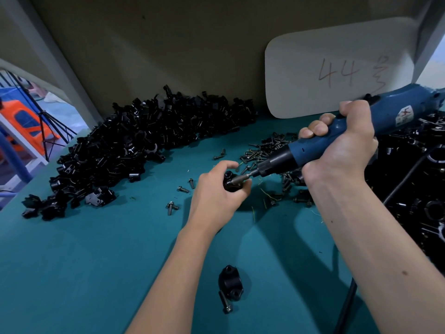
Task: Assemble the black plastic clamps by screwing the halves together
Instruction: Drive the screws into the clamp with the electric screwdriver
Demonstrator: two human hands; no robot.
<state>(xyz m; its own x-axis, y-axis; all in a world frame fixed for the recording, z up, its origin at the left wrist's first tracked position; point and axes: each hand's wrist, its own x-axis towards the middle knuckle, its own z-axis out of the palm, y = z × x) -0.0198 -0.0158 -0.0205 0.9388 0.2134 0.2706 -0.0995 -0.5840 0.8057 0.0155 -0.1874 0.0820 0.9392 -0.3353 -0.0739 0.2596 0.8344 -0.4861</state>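
Worktop (96, 273) in teal carries everything, and no bin, tray or box shows on it: the parts lie loose in heaps. Largest is the pile of black clamp halves (134, 145) banked along the far left against the wall. A second dark mass of black parts (414, 179) fills the right edge; whether those are finished clamps I cannot tell. A white card (337, 68) leans on the wall behind. Next in size is the blue electric screwdriver (342, 136), which the right hand (342, 150) grips with fingers wrapped round the barrel, its bit angled down and left. Screws (267, 150) lie scattered in a loose heap under the tool, with a few strays (183, 189) further left. The left hand (216, 191) is curled round the clamp (232, 184) being worked on, holding it just above or on the worktop, which of the two is unclear, with the bit's tip meeting its upper face.

Judging by that, the step in hand is driving a screw to join the two halves. The next move seems to call for keeping the bit square in the screw head and the clamp steady, then checking the second hole. Near the front edge lies a spare clamp half (230, 285) with a single screw (225, 302) touching it, likely waiting its turn.
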